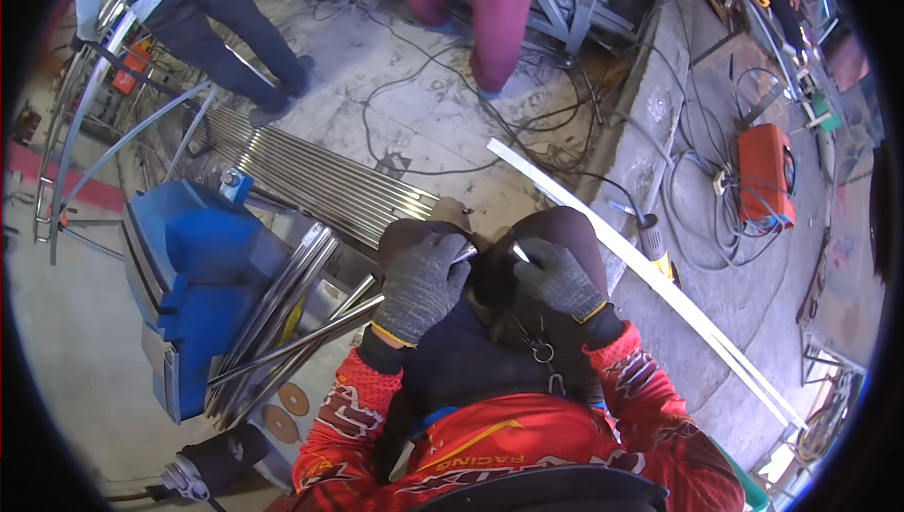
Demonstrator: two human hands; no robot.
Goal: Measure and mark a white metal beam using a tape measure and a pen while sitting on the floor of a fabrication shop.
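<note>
- Near left, round brown discs [299,393] lie beside a loose bundle of steel tubes [273,300].
- My gloved left hand [424,286] is closed around a bright steel tip [465,254], which points right and slightly far, toward my other hand; that hand stands apart across a gap.
- The tip lines up with a long tube [348,316] running back near-left, though my glove hides whether they're one.
- My gloved right hand [562,278] pinches a short shiny metal piece [521,253], tilted far-left.
- Farther left, polished tubes lie in a row [325,187].
</note>
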